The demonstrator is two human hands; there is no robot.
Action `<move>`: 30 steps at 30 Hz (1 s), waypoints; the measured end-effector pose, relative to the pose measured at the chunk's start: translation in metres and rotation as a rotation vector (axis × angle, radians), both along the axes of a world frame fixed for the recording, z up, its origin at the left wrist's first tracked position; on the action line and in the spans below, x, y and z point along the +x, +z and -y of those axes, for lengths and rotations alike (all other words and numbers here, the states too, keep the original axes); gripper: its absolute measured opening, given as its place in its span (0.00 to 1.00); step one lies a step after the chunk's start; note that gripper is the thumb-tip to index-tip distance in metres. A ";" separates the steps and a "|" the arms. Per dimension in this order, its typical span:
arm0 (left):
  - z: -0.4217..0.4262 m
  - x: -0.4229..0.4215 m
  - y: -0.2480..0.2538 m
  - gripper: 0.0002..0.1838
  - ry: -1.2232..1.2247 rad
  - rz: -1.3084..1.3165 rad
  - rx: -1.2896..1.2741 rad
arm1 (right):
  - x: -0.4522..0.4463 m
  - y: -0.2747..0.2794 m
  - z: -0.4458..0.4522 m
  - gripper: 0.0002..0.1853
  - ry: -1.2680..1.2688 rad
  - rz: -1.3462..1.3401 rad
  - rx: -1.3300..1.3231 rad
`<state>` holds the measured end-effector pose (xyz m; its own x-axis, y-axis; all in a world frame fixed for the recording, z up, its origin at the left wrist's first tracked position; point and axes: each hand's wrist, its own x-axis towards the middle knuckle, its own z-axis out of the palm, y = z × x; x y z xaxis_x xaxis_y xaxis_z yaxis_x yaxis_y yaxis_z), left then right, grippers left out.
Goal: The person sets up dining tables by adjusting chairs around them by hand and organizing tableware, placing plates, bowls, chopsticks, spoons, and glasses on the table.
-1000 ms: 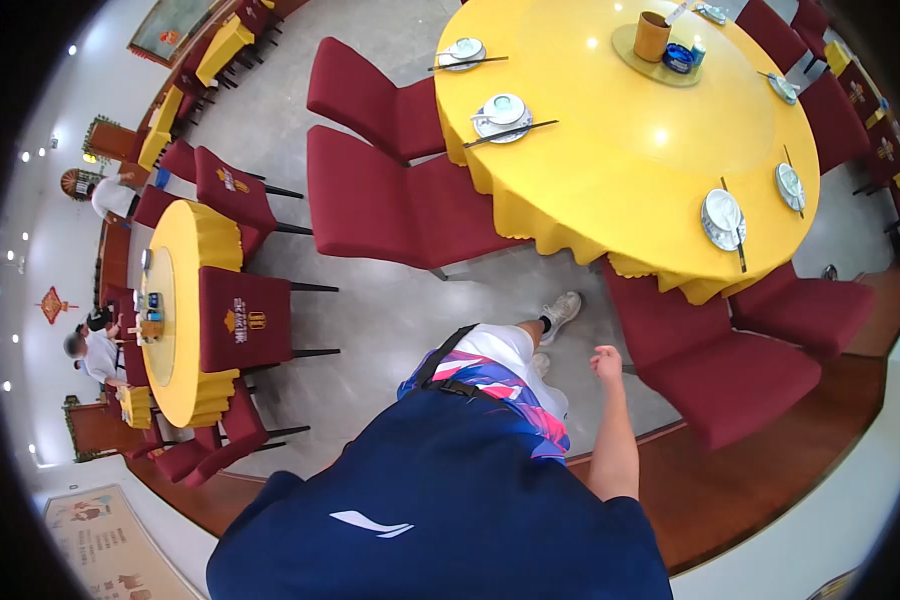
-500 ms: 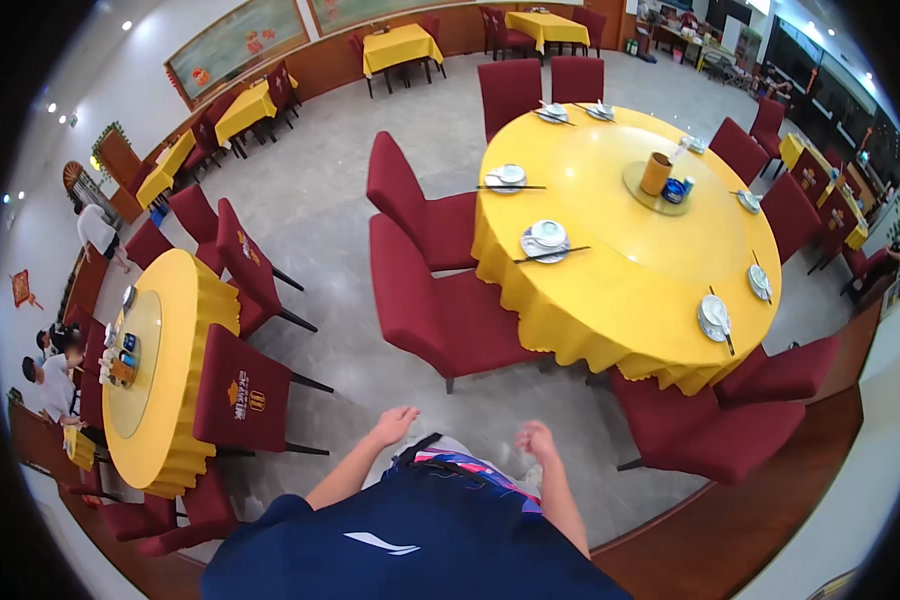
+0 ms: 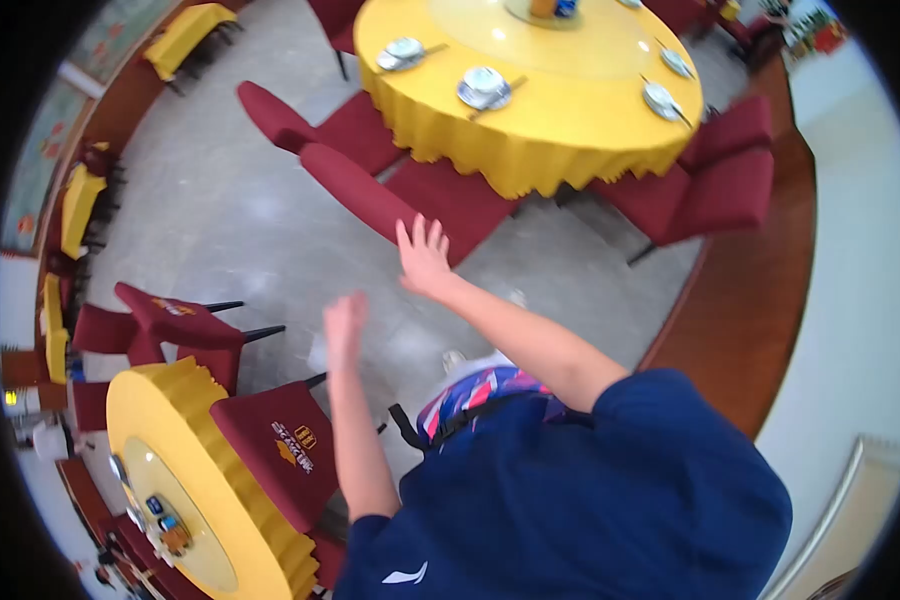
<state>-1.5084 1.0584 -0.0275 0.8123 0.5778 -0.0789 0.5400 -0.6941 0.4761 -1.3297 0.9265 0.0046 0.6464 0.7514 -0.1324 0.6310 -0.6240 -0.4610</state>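
Observation:
My right hand [image 3: 425, 258] reaches forward with its fingers spread. It overlaps the back of a dark red chair [image 3: 355, 190], and I cannot tell whether it touches it. Over the grey floor, my left hand [image 3: 344, 325] is raised and smeared by motion, so its fingers are unclear. No held object shows in it. Beyond the chair stands a large round table [image 3: 560, 130] under a yellow cloth. Place settings sit along its edge, including a bowl on a plate [image 3: 483, 88] with chopsticks.
A second yellow round table [image 3: 260, 510] stands at lower left, with a red chair [image 3: 285, 450] bearing a printed logo beside it. More red chairs [image 3: 710, 180] are tucked at the right of the big table. A brown wood strip [image 3: 740, 300] runs along the right wall.
The view has swung, so the big table sits higher and the small one lower. My right hand has stretched forward to the chair back with fingers spread. My left hand has risen.

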 end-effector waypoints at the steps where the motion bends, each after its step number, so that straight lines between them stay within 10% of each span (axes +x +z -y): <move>1: -0.025 0.020 0.011 0.13 0.194 0.266 -0.516 | 0.000 -0.015 -0.008 0.53 -0.069 0.076 0.013; 2: -0.049 0.039 0.021 0.13 0.439 0.602 -0.975 | -0.003 -0.017 -0.009 0.51 -0.129 0.179 0.014; 5: -0.096 0.110 0.037 0.24 0.493 0.764 -1.311 | 0.016 -0.018 -0.004 0.49 -0.079 0.091 0.031; 11: -0.124 0.202 -0.027 0.39 0.618 0.472 -1.255 | 0.035 -0.018 -0.015 0.50 -0.187 -0.099 -0.070; 30: -0.129 0.341 -0.017 0.24 0.829 0.385 -0.883 | 0.145 -0.022 0.043 0.53 -0.135 -0.465 0.037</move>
